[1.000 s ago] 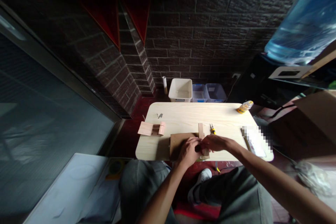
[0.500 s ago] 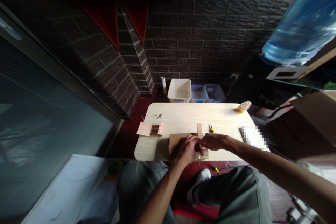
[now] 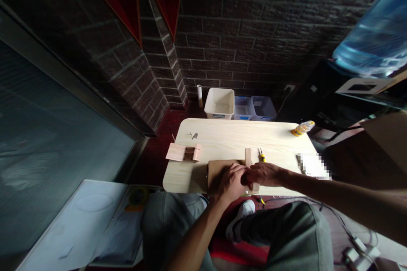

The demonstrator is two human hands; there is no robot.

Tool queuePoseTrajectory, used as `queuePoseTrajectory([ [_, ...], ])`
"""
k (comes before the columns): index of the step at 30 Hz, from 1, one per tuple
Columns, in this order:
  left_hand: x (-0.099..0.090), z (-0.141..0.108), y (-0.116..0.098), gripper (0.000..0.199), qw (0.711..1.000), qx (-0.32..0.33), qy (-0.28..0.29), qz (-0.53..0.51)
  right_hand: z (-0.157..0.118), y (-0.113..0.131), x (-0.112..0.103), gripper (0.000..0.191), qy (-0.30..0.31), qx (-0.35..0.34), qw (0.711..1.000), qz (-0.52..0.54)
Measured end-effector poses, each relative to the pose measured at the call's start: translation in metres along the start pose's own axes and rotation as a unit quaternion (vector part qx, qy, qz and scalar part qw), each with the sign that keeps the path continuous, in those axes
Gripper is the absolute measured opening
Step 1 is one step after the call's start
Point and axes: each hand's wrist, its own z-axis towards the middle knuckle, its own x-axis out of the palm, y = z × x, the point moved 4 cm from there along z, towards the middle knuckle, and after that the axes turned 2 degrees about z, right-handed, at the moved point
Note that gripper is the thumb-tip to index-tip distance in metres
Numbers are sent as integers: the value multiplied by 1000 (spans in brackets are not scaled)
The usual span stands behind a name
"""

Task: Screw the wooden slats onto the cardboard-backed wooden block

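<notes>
My left hand [image 3: 234, 181] rests over a brown cardboard box [image 3: 218, 171] at the table's front edge, its fingers bent at a light wooden piece [image 3: 248, 157]. My right hand [image 3: 263, 173] is closed and meets the left fingertips beside that piece; whatever small thing is between the fingers is hidden. A yellow and black screwdriver [image 3: 262, 155] lies just behind my right hand. To the left is a joined wooden part [image 3: 183, 152], with several small dark screws [image 3: 194, 136] behind it.
A bottle with yellow parts [image 3: 303, 128] is at the table's [image 3: 229, 133] back right, a blurred white item [image 3: 313, 166] at its right edge. A white bin [image 3: 219, 101] and two bluish bins [image 3: 262, 108] are behind the table. A power strip [image 3: 362, 254] lies lower right.
The camera view has tilted down and shifted slightly. My hands stay together at the wooden piece, the right one turned a little with its fingers closer to the left hand.
</notes>
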Motion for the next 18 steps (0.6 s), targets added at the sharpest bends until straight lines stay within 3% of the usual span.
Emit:
queuePoseTrajectory([
  [7,-1,1,3,41,1000,4,1,-12,-4,-2,10,34,8,-16,999,-47],
  [18,-2,1,3,37,1000,10,0,-13,-6,-2,6,38,19,-20,1000,2],
])
